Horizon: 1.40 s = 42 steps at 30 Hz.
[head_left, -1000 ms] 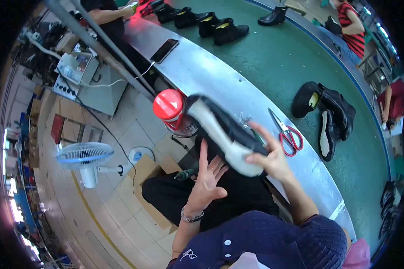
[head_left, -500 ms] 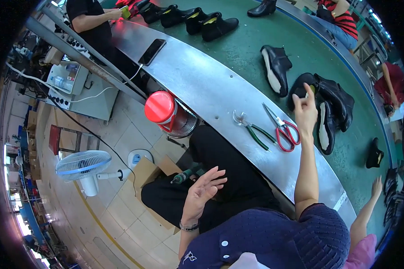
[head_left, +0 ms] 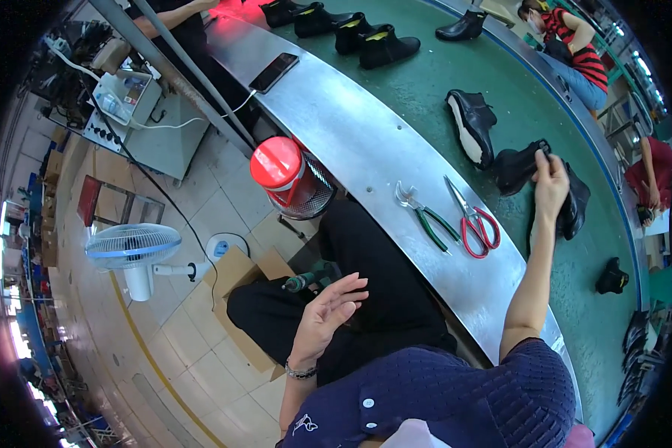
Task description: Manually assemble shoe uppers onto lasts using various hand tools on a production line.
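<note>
Pinched a black ankle boot (head_left: 517, 170) by one end in the right grip (head_left: 551, 183) at the green belt (head_left: 425, 97), presumably for an easy hold; held the left grip (head_left: 323, 317) empty, unclenched.

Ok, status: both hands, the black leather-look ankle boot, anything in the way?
Left hand open, empty, above black trousers. Right hand gripping the black leather-look ankle boot by its top. Other black boots close on both sides.

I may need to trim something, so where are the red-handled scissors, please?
In the head view, right of centre, the scissors lie on the metal ledge, just right of the green-handled pliers.
</note>
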Tool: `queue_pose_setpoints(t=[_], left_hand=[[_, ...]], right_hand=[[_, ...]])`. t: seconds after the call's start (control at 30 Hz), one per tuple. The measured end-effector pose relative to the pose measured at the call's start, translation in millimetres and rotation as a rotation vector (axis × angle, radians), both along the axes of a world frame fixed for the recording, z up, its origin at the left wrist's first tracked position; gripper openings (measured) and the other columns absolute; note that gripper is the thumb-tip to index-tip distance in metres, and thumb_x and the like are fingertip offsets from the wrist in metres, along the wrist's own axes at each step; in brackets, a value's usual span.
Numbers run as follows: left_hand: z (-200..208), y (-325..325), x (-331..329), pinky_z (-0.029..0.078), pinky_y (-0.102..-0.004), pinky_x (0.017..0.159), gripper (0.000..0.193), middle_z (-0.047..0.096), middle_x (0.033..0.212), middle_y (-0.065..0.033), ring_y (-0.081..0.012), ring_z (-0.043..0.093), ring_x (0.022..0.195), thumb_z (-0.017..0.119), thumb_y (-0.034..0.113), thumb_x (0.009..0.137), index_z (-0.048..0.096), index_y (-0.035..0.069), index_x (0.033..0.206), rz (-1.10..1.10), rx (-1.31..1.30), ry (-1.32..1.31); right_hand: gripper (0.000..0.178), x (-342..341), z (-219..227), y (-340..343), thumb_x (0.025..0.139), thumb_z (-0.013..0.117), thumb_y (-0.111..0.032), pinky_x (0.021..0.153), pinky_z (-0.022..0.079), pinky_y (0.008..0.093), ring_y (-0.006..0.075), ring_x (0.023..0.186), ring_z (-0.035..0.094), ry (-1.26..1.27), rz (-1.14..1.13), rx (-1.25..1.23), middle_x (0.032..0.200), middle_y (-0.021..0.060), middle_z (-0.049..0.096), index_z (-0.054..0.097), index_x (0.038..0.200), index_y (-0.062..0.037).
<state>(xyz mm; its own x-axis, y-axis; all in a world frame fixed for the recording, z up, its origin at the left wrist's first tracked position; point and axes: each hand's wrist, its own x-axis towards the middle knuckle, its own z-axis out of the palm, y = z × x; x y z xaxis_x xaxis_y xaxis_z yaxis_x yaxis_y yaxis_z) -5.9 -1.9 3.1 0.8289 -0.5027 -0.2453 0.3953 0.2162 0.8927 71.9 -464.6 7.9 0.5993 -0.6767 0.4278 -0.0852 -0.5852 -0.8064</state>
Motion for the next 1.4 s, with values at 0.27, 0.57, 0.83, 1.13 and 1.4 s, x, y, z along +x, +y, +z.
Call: queue_pose_setpoints(t=[0.27,0.57,0.83,1.13,1.4], left_hand=[[26,-31,27,0.038,-0.0371,0.106,0.084,0.046,0.142,-0.0157,-0.0273,0.047,0.13,0.082,0.02,0.075,0.039,0.006,0.145,-0.078,0.513,-0.672],[-13,10,13,0.025,-0.0343,0.115,0.109,0.026,0.156,-0.0134,-0.0221,0.031,0.141,0.083,0.009,0.069,0.014,0.005,0.153,-0.048,0.182,-0.437],[-58,51,-47,0.023,-0.0333,0.116,0.113,0.019,0.159,-0.0098,-0.0189,0.027,0.142,0.081,0.006,0.07,0.006,0.006,0.154,0.204,0.023,-0.177],[-61,87,-94,0.029,-0.0353,0.113,0.124,0.031,0.153,-0.0103,-0.0199,0.038,0.135,0.087,0.01,0.064,0.004,0.008,0.155,0.456,0.141,-0.15],[-54,130,-128,0.048,-0.0326,0.092,0.052,0.061,0.117,-0.0058,-0.0151,0.057,0.108,0.062,0.037,0.094,0.05,0.004,0.131,0.738,-0.021,0.393]], right_hand=[[0.016,-49,138,137,0.087,0.071,-0.015,0.041,0.026,0.0181,0.0014,0.044,0.041,-0.041,0.478,0.433,0.061,-0.0035,0.054,0.066,0.081,-0.0007],[0.033,-8,91,263,0.088,0.071,-0.02,0.04,0.027,0.0194,0.0022,0.041,0.042,0.355,1.081,0.844,0.051,-0.0056,0.049,0.058,0.062,-0.0053],[0.029,9,27,279,0.098,0.055,-0.021,0.063,0.045,0.0236,0.0088,0.066,0.058,0.362,1.157,0.533,0.069,0.002,0.061,0.068,0.107,0.0036],[0.051,-22,-94,194,0.089,0.065,-0.023,0.098,0.042,0.0443,0.0371,0.118,0.052,0.623,0.639,-0.589,0.128,0.0219,0.053,0.051,0.136,-0.0093],[0.049,-13,-109,192,0.092,0.062,-0.023,0.094,0.044,0.045,0.0344,0.113,0.053,0.689,0.455,-0.6,0.123,0.0204,0.054,0.051,0.139,-0.0125]])
